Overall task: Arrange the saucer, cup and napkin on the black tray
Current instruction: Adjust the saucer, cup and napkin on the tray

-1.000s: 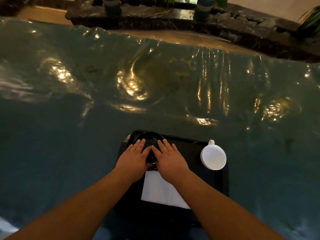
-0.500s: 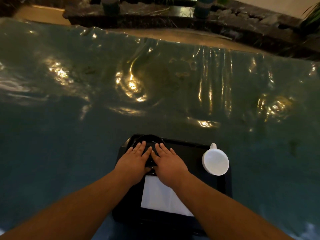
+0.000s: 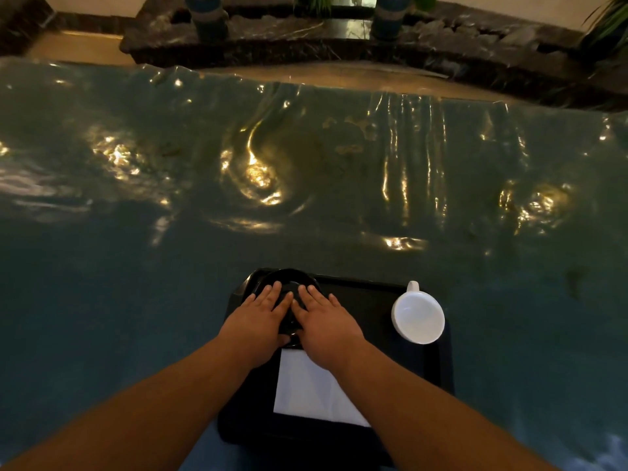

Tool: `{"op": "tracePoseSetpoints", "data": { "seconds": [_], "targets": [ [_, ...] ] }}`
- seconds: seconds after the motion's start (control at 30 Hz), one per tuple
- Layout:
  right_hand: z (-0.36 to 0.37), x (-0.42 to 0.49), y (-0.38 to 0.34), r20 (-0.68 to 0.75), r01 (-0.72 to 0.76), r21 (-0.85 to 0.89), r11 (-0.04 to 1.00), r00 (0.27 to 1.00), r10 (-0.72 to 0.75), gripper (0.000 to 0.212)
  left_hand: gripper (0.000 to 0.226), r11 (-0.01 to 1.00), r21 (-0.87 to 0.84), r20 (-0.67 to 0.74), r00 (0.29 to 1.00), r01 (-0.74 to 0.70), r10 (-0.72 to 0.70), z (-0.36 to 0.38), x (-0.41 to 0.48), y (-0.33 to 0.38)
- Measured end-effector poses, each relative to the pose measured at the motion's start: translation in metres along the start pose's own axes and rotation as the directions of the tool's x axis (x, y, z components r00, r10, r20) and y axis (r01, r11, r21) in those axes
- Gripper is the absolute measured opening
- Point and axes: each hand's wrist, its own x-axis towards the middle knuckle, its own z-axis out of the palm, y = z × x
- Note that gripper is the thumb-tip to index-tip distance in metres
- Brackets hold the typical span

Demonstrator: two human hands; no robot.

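A black tray (image 3: 360,292) lies on the teal cloth near me. A black saucer (image 3: 289,278) sits at its far left corner. My left hand (image 3: 258,322) and my right hand (image 3: 328,322) lie side by side on top of the saucer, fingers spread over it and thumbs at its near rim. They hide most of the saucer. A white cup (image 3: 418,316) rests at the tray's right edge, handle pointing away from me. A white napkin (image 3: 306,389) lies flat on the near part of the tray, partly under my right forearm.
A shiny, wrinkled teal cloth (image 3: 306,198) covers the wide table around the tray. Beyond its far edge runs a dark stone ledge (image 3: 339,42) with plant pots.
Both hands stay on the saucer at the tray's far left corner. Only the view has shifted slightly; cup and napkin have not moved.
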Motion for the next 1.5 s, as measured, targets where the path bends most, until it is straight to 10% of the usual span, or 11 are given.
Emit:
{"op": "tracePoseSetpoints", "data": {
  "seconds": [1.5],
  "targets": [
    [-0.001, -0.027, 0.027, 0.023, -0.052, 0.051, 0.997, 0.998, 0.051, 0.07, 0.086, 0.995, 0.101, 0.086, 0.996, 0.002, -0.011, -0.01, 0.011, 0.044]
  ]
}}
